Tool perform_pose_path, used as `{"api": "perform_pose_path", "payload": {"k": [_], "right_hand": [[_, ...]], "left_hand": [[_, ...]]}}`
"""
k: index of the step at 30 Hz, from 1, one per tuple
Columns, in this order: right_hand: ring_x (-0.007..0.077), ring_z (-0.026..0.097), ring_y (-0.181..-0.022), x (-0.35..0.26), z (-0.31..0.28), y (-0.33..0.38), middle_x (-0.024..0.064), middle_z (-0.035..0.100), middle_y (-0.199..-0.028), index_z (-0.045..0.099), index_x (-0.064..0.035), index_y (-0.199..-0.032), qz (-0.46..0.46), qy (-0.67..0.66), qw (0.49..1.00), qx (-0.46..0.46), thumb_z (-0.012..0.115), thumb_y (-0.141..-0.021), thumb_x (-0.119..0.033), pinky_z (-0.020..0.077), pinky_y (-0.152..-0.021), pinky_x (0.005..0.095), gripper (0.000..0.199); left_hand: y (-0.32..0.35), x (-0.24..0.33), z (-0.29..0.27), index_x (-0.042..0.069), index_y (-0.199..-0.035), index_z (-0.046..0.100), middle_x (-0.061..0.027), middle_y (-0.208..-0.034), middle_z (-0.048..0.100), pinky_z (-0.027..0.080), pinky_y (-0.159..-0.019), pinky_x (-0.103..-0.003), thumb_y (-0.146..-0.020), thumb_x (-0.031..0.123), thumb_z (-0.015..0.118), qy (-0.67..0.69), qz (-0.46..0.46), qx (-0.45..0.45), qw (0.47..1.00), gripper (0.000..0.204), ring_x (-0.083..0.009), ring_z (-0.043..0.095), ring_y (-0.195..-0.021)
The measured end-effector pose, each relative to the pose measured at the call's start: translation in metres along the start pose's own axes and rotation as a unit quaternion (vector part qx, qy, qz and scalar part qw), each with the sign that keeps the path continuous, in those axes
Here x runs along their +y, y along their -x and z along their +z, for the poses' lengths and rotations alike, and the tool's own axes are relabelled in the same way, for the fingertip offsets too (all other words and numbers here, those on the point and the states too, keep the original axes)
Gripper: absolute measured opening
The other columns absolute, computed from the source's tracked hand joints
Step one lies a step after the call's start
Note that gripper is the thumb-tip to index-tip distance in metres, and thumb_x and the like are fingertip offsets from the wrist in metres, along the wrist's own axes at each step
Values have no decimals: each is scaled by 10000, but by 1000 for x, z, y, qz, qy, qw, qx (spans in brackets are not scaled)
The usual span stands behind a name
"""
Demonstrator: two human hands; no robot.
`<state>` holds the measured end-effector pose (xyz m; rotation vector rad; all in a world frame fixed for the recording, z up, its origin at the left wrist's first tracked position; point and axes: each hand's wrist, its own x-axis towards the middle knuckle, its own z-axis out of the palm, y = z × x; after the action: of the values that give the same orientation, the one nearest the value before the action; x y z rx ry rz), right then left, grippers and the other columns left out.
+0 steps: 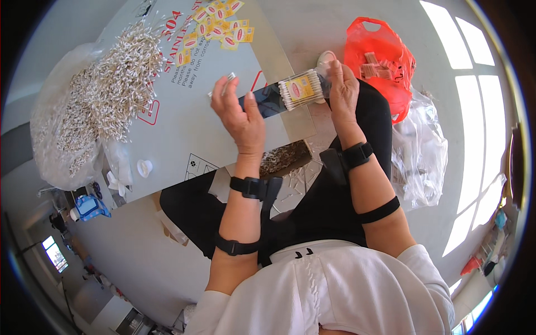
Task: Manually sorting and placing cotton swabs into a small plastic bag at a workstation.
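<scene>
Between my hands lies a row of cotton swabs (pixel 312 89) in a clear plastic bag, with a yellow card (pixel 300 88) on top. The pack rests across a dark, glossy strip (pixel 263 103) near the table's right edge. My right hand (pixel 344 96) grips the clear end of the bag, its fingers pointing up. My left hand (pixel 241 117) is raised over the table, left of the pack. White swab tips (pixel 230 76) show at its fingertips; its fingers are curled round them, and their number is hidden.
A big heap of loose cotton swabs (pixel 120 84) spills from a clear bag on the table (pixel 167 156). Several yellow cards (pixel 218 25) lie at the far side. Beyond my right knee sit a red plastic bag (pixel 379 50) and clear plastic bags (pixel 421 151). An open box (pixel 298 156) stands below the table edge.
</scene>
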<state>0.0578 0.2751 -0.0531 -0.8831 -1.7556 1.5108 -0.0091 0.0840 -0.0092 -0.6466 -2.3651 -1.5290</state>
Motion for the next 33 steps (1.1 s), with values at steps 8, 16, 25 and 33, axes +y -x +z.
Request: {"api": "perform_pose_path", "payload": {"k": [8, 16, 25, 33], "right_hand": [[177, 557, -864, -44, 8, 16, 79, 601, -949, 635, -6, -1028, -195, 47, 977, 73, 632, -951, -142, 475, -786, 286, 157], [126, 545, -628, -52, 2, 66, 51, 604, -749, 640, 12, -910, -49, -10, 996, -81, 668, -879, -8, 463, -613, 255, 47], [128, 592, -547, -56, -10, 87, 104, 648, -730, 648, 85, -1022, 100, 41, 978, -178, 650, -875, -41, 467, -524, 275, 194], [92, 572, -498, -62, -9, 80, 84, 671, -765, 646, 78, -1075, 276, -131, 948, -92, 592, -964, -94, 397, -418, 204, 212]], "left_hand": [[-34, -54, -54, 71, -1250, 560, -151, -1316, 477, 361, -1030, -523, -781, 124, 749, -250, 10, -114, 962, 509, -398, 435, -1219], [-15, -44, -45, 85, -1285, 527, -124, -1304, 504, 353, -1029, -512, -787, 70, 719, -255, 64, -68, 962, 534, -364, 431, -1246], [-46, -10, 0, 144, -1028, 684, -30, -1039, 604, 407, -908, -436, -826, 104, 681, -129, 100, -192, 968, 206, -278, 506, -1080], [-72, 3, 42, 161, -811, 735, 4, -848, 620, 426, -861, -415, -799, 229, 719, -165, 59, -322, 930, 71, -254, 530, -959]]}}
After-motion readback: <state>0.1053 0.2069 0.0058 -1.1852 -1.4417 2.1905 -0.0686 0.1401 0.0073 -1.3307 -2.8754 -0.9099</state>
